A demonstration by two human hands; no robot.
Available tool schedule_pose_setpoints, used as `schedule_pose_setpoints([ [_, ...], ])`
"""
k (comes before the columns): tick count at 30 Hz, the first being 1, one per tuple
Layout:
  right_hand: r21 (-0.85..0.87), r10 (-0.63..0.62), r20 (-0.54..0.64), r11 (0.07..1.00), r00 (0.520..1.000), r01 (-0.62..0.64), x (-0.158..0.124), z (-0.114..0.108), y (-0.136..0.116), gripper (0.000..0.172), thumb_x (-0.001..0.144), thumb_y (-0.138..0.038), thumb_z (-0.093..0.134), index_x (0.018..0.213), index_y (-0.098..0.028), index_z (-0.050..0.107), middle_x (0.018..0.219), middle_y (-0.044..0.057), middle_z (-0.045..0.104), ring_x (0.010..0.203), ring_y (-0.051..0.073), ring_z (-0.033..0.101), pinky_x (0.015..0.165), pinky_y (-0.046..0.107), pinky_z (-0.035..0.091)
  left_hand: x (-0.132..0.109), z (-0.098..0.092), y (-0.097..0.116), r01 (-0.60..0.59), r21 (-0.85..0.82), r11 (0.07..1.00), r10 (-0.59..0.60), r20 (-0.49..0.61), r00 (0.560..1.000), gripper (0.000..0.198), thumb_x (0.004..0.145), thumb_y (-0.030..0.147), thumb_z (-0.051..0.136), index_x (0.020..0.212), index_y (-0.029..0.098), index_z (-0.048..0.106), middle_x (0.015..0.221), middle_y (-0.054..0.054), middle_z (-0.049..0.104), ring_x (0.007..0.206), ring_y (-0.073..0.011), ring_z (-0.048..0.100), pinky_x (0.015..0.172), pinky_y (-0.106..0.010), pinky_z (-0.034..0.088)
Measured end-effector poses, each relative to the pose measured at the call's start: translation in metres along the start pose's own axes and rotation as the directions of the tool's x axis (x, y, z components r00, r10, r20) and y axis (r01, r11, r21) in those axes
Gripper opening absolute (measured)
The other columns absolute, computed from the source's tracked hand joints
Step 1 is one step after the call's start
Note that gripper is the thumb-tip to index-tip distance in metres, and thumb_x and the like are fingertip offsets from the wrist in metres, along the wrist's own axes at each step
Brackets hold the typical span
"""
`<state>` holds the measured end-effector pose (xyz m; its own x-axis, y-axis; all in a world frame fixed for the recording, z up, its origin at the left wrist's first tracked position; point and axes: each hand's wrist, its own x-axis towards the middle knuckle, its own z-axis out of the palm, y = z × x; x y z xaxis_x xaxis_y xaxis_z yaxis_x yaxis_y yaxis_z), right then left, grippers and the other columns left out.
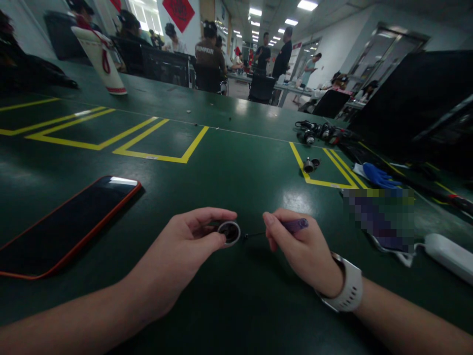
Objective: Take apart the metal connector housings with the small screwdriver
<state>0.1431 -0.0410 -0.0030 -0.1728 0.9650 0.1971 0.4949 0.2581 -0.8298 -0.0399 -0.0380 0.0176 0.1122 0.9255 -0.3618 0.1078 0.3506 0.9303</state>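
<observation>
A small round part [229,231], dark in the middle with a pale rim, was held at the near middle of the green desk [236,167]. It was pinched between the thumb and curled fingers of the left hand [192,241], and its underside appeared to be rested on the desk. A purple-handled screwdriver [293,226] was gripped by the right hand [295,246], closed round the handle like a pen. Its thin dark shaft was pointed left, with the tip just beside the round part; whether the two were touching could not be told. A white watch [349,288] was worn on the right wrist.

A phone [66,227] in a red case was laid screen-up on the desk, left of the left hand and apart from it. A white paper cup [101,59] with red print was stood upright at the far left; its contents could not be seen. To the right, two small round pieces [310,164] were placed side by side inside a bay marked in yellow tape [306,180]. Beyond that bay a cluster of black parts [318,132] was gathered. A blue glove [379,176] was laid just right of the bay, and a white power strip [449,256] was set near the right edge.
</observation>
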Motion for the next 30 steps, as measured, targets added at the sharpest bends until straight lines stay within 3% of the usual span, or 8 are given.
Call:
schedule_pose_setpoints([
  [5, 0.198, 0.168, 0.055, 0.964, 0.984, -0.176, 0.002, -0.001, 0.003, 0.039, 0.087, -0.041, 0.048, 0.057, -0.017, 0.053, 0.045, -0.004, 0.049, 0.044, 0.008, 0.045, 0.046, 0.021, 0.034, 0.001, -0.002, -0.003, -0.009, -0.024, 1.0, 0.009, 0.002, 1.0, 0.024, 0.068, 0.019, 0.066, 0.092, 0.022, 0.068, 0.095, -0.002, 0.072, 0.093, -0.0191, 0.064, 0.086, -0.032, 0.047],
  [8, 0.504, 0.277, 0.079, 0.818, 0.958, -0.278, 0.003, 0.003, 0.005, 0.037, 0.086, -0.041, 0.051, 0.057, -0.018, 0.051, 0.043, -0.005, 0.046, 0.041, 0.007, 0.041, 0.042, 0.02, 0.03, 0.001, -0.002, -0.002, -0.002, -0.041, 0.999, 0.002, -0.003, 1.0, 0.024, 0.068, 0.018, 0.066, 0.092, 0.021, 0.066, 0.098, -0.001, 0.071, 0.095, -0.0188, 0.064, 0.085, -0.032, 0.048],
  [10, 0.67, 0.281, 0.074, 0.697, 0.957, -0.256, 0.002, 0.003, 0.004, 0.034, 0.085, -0.039, 0.053, 0.058, -0.018, 0.05, 0.044, -0.006, 0.046, 0.041, 0.007, 0.04, 0.042, 0.02, 0.03, 0.002, -0.002, -0.001, 0.005, -0.035, 0.999, -0.005, 0.004, 1.0, 0.025, 0.068, 0.019, 0.065, 0.093, 0.021, 0.066, 0.096, -0.001, 0.071, 0.092, -0.0183, 0.064, 0.084, -0.031, 0.048],
  [12, 0.733, 0.212, 0.013, 0.662, 0.977, -0.154, -0.002, 0.002, 0.001, 0.032, 0.086, -0.037, 0.052, 0.06, -0.019, 0.051, 0.046, -0.005, 0.047, 0.042, 0.008, 0.042, 0.044, 0.021, 0.032, 0.002, -0.002, -0.001, 0.004, -0.018, 1.0, -0.004, 0.012, 1.0, 0.025, 0.069, 0.019, 0.065, 0.094, 0.021, 0.066, 0.092, -0.001, 0.072, 0.089, -0.0178, 0.064, 0.082, -0.031, 0.048],
  [15, 0.607, -0.004, -0.106, 0.792, 0.994, 0.068, -0.011, 0.0, -0.004, 0.03, 0.089, -0.033, 0.048, 0.063, -0.019, 0.054, 0.05, -0.003, 0.052, 0.047, 0.01, 0.047, 0.047, 0.024, 0.036, 0.002, 0.0, -0.002, -0.018, -0.004, 1.0, 0.018, 0.011, 1.0, 0.021, 0.069, 0.019, 0.065, 0.09, 0.02, 0.067, 0.087, -0.001, 0.072, 0.087, -0.0176, 0.064, 0.08, -0.03, 0.048],
  [18, 0.271, -0.329, -0.092, 0.9, 0.94, 0.342, -0.019, -0.002, -0.01, 0.023, 0.088, -0.02, 0.047, 0.068, -0.017, 0.057, 0.057, 0.001, 0.057, 0.054, 0.012, 0.053, 0.052, 0.026, 0.041, 0.001, 0.001, -0.003, -0.039, -0.018, 0.999, 0.039, 0.008, 0.999, 0.019, 0.069, 0.019, 0.065, 0.087, 0.02, 0.068, 0.087, -0.002, 0.072, 0.086, -0.0172, 0.064, 0.079, -0.029, 0.048],
  [22, -0.006, -0.583, 0.024, 0.812, 0.812, 0.584, -0.021, -0.002, -0.016, 0.017, 0.087, -0.014, 0.043, 0.076, -0.016, 0.055, 0.061, 0.003, 0.059, 0.056, 0.012, 0.056, 0.054, 0.027, 0.045, 0.0, 0.002, -0.003, -0.053, -0.017, 0.998, 0.053, 0.022, 0.998, 0.019, 0.068, 0.018, 0.064, 0.086, 0.019, 0.069, 0.084, -0.002, 0.073, 0.081, -0.0163, 0.065, 0.076, -0.028, 0.05],
  [30, -0.189, -0.71, 0.043, 0.685, 0.703, 0.704, -0.019, 0.004, -0.018, 0.019, 0.089, -0.013, 0.041, 0.074, -0.014, 0.052, 0.055, 0.003, 0.057, 0.051, 0.011, 0.05, 0.049, 0.024, 0.042, 0.0, 0.004, -0.003, -0.123, 0.024, 0.992, 0.122, 0.036, 0.992, 0.018, 0.067, 0.017, 0.064, 0.084, 0.018, 0.069, 0.077, 0.0, 0.074, 0.074, -0.0144, 0.067, 0.071, -0.025, 0.052],
])
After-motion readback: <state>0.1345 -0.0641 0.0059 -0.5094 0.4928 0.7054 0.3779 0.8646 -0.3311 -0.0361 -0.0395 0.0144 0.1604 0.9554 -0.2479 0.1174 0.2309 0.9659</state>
